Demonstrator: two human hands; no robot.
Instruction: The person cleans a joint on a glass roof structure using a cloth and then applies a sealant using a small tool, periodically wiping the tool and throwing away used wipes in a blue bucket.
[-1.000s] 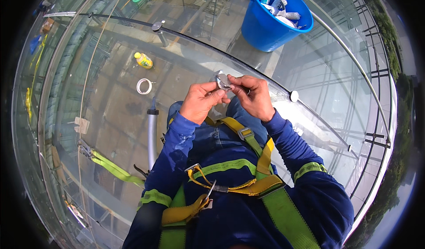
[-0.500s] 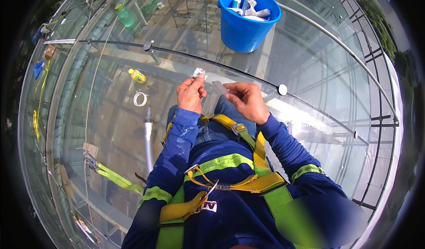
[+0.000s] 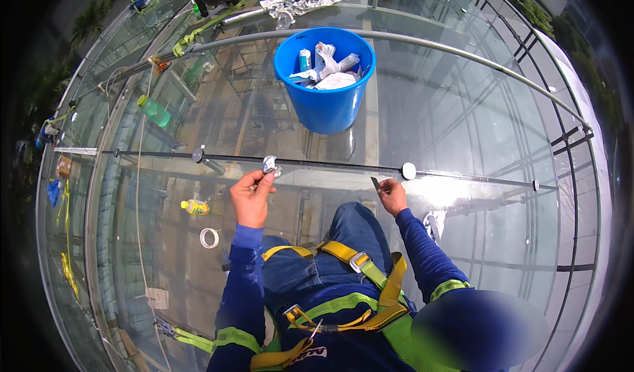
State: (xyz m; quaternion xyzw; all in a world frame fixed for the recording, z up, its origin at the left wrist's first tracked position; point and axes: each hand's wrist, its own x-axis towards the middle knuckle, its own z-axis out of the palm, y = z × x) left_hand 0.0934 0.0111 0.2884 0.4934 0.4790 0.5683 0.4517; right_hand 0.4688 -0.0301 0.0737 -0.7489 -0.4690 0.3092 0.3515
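jutting past left hand [image 3: 250, 200], wad [image 3: 269, 164], past right hand [image 3: 393, 197], strip [image 3: 375, 183]

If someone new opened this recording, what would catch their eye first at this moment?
Most likely the bright blue bucket holding crumpled white items, standing on glass panels at upper centre. Next, perhaps, the bare hands below it: the left hand pinches a crumpled silvery scrap, while the right hand holds a thin dark strip. The yellow-capped bottle left of the left hand also stands out.
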